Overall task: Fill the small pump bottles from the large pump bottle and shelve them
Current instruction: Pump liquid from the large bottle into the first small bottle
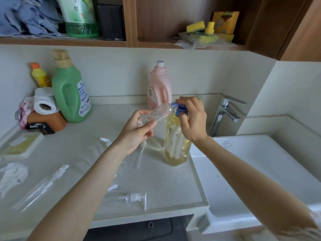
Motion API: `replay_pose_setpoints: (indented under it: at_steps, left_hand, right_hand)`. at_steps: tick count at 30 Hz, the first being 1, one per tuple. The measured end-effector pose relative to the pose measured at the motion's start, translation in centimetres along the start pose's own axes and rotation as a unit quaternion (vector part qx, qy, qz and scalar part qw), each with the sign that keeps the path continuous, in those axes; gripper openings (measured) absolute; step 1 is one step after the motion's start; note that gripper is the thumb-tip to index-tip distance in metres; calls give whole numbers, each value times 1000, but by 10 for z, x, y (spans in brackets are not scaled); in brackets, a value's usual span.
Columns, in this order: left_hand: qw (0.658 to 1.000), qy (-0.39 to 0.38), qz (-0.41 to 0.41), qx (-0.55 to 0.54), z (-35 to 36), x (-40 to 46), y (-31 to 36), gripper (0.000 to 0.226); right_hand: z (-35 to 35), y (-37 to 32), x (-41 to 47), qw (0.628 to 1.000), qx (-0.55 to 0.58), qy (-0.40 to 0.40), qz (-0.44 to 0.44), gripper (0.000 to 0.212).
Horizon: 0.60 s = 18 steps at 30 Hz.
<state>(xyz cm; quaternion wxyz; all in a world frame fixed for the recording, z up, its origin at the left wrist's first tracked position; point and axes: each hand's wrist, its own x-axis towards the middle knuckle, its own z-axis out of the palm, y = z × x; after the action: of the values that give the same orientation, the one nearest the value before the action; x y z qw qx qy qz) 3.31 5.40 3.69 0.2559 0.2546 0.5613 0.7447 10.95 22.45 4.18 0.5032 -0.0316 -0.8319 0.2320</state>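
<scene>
A large clear bottle [176, 145] of yellow liquid stands on the counter beside the sink, topped by a blue pump [180, 110]. My right hand [192, 119] is curled over that pump head. My left hand [137, 129] grips a small clear bottle [156, 114], tilted with its mouth at the pump's spout. A white pump with its tube [141, 153] hangs from the same hand's lower fingers. Another small clear bottle [41, 186] lies on the counter at the left, and a further one with a white pump [135, 197] lies near the front edge.
A green jug [71, 91], pink bottle [159, 86], yellow bottle [39, 75], toilet roll [44, 101] and soap dish [22, 146] stand along the back and left. The white sink [260, 171] and tap [225, 112] are at the right. Wooden shelves [69, 41] above hold sponges and cloths.
</scene>
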Motion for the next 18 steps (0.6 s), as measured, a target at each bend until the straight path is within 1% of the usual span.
replay_pose_setpoints:
  at_steps: [3, 8, 11, 14, 18]
  left_hand:
    - [999, 14, 23, 24, 4, 1, 4, 31]
    - [997, 45, 49, 41, 11, 2, 0, 34]
    - [996, 58, 53, 50, 13, 3, -5, 35]
    - [994, 66, 57, 73, 13, 2, -10, 34]
    - [995, 57, 45, 67, 7, 4, -19, 33]
  right_hand:
    - [-11, -4, 14, 1000, -9, -28, -5, 39]
    - [-18, -2, 21, 998, -13, -58, -7, 41]
    - [-11, -2, 11, 999, 3, -51, -2, 39]
    - [-1, -1, -1, 999, 23, -25, 8, 40]
    - [9, 6, -9, 999, 28, -18, -4, 44]
